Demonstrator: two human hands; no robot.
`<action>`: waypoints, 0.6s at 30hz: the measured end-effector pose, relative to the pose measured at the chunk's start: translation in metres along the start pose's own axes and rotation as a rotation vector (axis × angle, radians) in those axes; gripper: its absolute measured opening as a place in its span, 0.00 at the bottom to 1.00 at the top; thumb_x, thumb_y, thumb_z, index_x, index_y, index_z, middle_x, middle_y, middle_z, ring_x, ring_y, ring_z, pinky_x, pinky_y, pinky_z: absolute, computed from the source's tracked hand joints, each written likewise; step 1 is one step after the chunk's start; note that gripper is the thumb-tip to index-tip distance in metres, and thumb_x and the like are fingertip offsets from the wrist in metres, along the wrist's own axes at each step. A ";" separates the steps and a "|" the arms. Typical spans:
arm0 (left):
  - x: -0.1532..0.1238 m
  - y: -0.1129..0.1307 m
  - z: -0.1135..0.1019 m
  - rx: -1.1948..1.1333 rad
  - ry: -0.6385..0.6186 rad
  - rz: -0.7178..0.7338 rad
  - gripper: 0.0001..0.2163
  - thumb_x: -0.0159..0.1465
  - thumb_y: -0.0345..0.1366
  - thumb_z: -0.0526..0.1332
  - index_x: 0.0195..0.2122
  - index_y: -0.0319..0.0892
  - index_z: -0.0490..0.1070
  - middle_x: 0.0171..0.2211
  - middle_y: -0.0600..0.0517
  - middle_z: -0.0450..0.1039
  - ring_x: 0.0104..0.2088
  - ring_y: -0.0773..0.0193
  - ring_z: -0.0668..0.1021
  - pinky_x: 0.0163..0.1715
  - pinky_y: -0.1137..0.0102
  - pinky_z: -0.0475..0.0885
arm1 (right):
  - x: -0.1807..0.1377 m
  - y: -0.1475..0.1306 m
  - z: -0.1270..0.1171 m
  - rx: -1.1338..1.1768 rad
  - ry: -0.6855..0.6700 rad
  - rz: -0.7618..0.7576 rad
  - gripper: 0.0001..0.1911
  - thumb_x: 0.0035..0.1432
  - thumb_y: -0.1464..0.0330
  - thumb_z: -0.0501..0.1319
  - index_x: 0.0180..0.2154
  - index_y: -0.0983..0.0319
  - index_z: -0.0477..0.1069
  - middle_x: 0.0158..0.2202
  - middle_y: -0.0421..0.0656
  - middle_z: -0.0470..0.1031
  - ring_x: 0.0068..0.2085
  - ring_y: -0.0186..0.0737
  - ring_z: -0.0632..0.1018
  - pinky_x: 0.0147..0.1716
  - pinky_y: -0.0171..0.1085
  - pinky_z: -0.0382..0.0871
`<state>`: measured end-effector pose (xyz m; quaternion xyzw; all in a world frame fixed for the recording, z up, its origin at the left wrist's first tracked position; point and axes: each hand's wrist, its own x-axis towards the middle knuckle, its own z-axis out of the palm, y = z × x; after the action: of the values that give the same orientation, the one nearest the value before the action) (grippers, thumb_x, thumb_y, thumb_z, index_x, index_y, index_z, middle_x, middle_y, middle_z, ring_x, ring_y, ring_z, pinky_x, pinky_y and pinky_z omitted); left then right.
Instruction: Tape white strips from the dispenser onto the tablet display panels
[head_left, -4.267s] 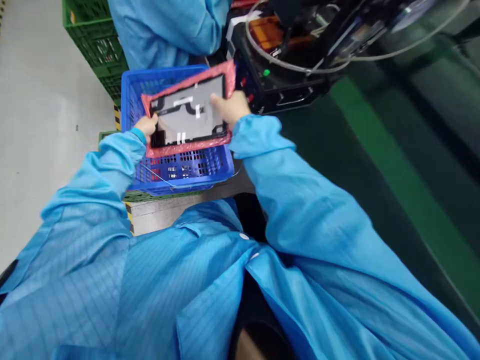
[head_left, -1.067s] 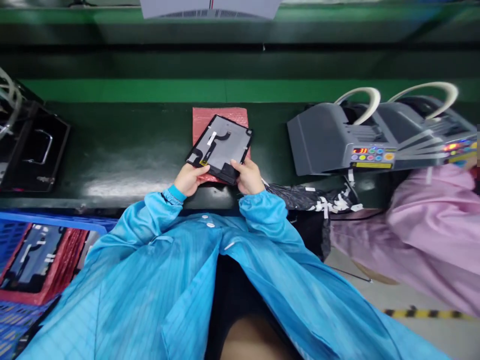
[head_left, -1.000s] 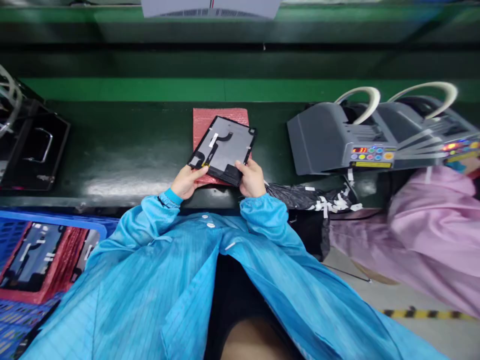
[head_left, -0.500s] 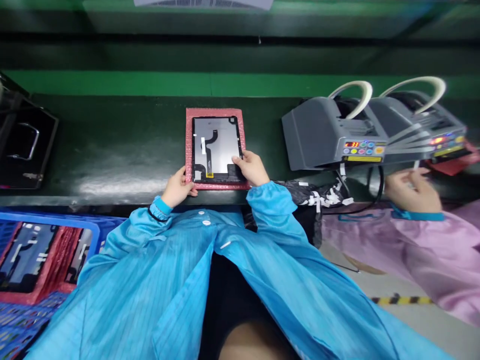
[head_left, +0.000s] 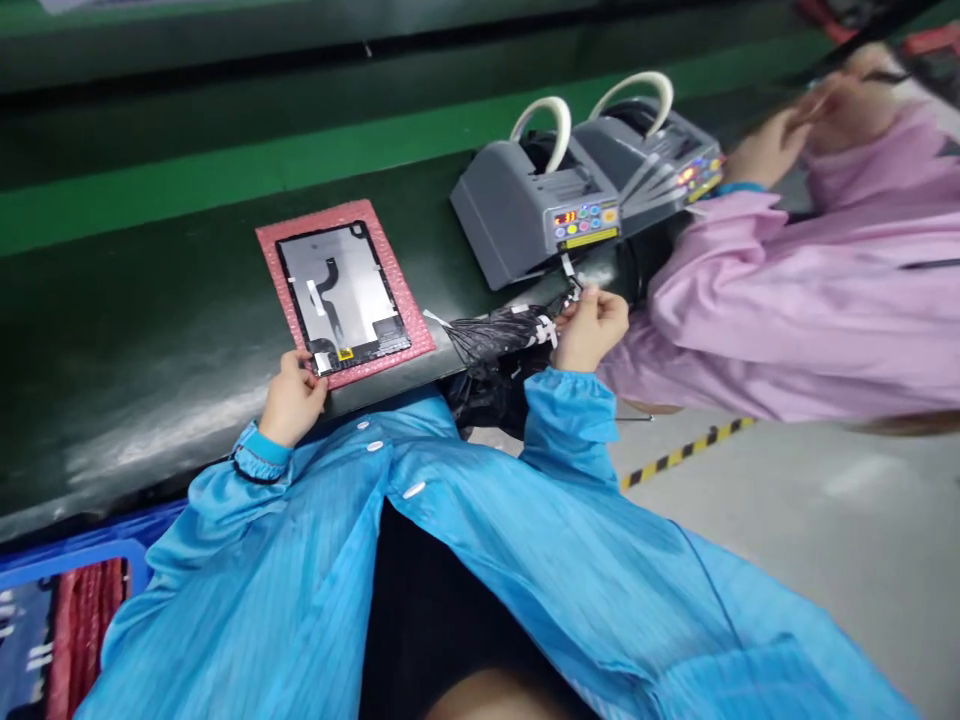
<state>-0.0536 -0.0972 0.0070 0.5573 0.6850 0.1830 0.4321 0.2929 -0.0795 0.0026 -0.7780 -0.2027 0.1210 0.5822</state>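
Observation:
A tablet screen (head_left: 360, 300) lies back side up on a pink bubble-wrap sheet (head_left: 409, 310) on the dark green bench. Its grey metal back carries a black flex cable and a small yellow label. My left hand (head_left: 291, 400) is closed on the near left corner of the screen and wrap. Off to the right, my right hand (head_left: 592, 328) pinches at a short white tape strip (head_left: 568, 266) hanging from the front of a grey tape dispenser (head_left: 517, 215). The strip's lower end is partly hidden by my fingertips.
A second tape dispenser (head_left: 652, 150) stands behind the first. A black plastic-wrapped bundle (head_left: 495, 335) with white tape scraps hangs at the bench edge. To the right is a co-worker's pink sleeve (head_left: 810, 290). A blue crate (head_left: 75, 560) at lower left holds wrapped screens.
My right hand has left the screen and moved right to the tape dispenser. My left hand stays at the screen's corner. The view has turned right; the co-worker's hand has left the dispenser front.

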 end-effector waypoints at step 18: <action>-0.003 -0.018 -0.025 0.243 -0.074 0.211 0.17 0.59 0.35 0.63 0.49 0.39 0.77 0.20 0.55 0.71 0.21 0.64 0.74 0.29 0.71 0.71 | 0.008 -0.009 -0.003 -0.424 0.093 -0.404 0.10 0.56 0.67 0.53 0.24 0.55 0.54 0.26 0.46 0.71 0.34 0.46 0.78 0.43 0.49 0.71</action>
<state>-0.0843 -0.0995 0.0093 0.6805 0.6235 0.1225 0.3648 0.3001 -0.0761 0.0128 -0.8309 -0.3473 -0.0783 0.4276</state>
